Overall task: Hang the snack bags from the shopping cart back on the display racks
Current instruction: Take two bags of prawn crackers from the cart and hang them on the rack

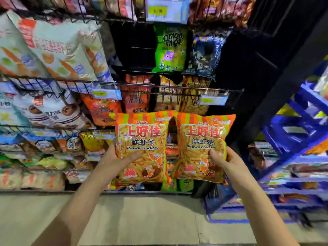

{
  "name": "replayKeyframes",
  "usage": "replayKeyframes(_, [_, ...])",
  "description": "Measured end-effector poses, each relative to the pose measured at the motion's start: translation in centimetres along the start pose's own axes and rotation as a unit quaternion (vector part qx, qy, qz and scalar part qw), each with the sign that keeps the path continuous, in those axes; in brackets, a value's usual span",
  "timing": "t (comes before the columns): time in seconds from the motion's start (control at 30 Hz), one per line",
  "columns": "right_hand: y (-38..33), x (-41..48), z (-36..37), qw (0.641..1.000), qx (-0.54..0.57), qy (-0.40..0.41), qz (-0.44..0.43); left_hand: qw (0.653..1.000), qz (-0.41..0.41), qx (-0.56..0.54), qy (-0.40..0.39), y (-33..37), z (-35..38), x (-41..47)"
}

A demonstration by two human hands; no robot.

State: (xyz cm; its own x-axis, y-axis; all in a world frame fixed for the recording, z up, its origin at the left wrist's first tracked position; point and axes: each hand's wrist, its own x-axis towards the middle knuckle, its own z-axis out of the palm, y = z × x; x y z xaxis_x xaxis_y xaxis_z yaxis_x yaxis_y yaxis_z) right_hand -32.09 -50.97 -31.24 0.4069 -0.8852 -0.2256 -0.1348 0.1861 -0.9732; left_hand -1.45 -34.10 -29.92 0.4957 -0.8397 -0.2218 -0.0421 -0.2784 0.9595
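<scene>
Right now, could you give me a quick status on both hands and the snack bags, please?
Left hand grips left prawn cracker bag. Right hand grips right prawn cracker bag. Both bags upright before display rack, unhung. Nothing blocking.

Dark open gap upper centre, left of green bag (169,50): free room. Wire rail (159,85) crosses mid-frame, price tags (213,100) clipped on. Left racks packed with bags. Blue shelving (300,121) blocks right. Floor (142,219) below open.
</scene>
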Motion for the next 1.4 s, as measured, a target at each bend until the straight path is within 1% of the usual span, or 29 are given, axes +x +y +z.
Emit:
replayKeyframes(0.13, [2.1, 3.9, -1.2, 1.0, -0.005, -0.015, -0.01, 1.0, -0.008, -0.027, 0.007, -2.5, 1.4, 4.4])
replayKeyframes(0.33, [5.8, 8.8, -1.9, 0.999, -0.005, -0.02, -0.03, 0.999, 0.012, -0.037, 0.001, -5.0, 3.8, 8.8])
replayKeyframes(0.47, [7.5, 11.3, -2.2, 0.999, 0.017, -0.012, -0.042, 0.998, 0.023, -0.054, 0.009, -6.5, 4.6, 11.1])
replayKeyframes(0.6, [8.3, 12.8, -2.2, 0.998, 0.03, -0.009, -0.055, 0.998, 0.031, -0.049, 0.018, -7.9, 4.6, 13.3])
replayKeyframes(0.87, [6.1, 14.9, -1.8, 0.999, 0.014, -0.007, -0.05, 0.994, 0.069, -0.084, -0.013, -6.4, 4.4, 14.3])
replayKeyframes(0.93, [5.1, 15.7, -1.9, 0.999, 0.015, -0.01, -0.047, 0.993, 0.063, -0.1, -0.01, -6.0, 4.2, 14.6])
replayKeyframes(1.07, [3.3, 18.2, -2.3, 0.999, 0.032, -0.006, -0.034, 0.993, 0.055, -0.1, -0.02, -5.7, 3.5, 15.0])
replayKeyframes(1.2, [2.4, 20.6, -2.3, 0.998, 0.041, 0.001, -0.041, 0.994, 0.068, -0.082, -0.031, -6.1, 3.6, 15.7])
replayKeyframes(1.4, [1.7, 25.2, -2.2, 0.996, 0.046, 0.048, -0.061, 0.992, 0.074, -0.094, -0.032, -6.2, 4.0, 16.2])
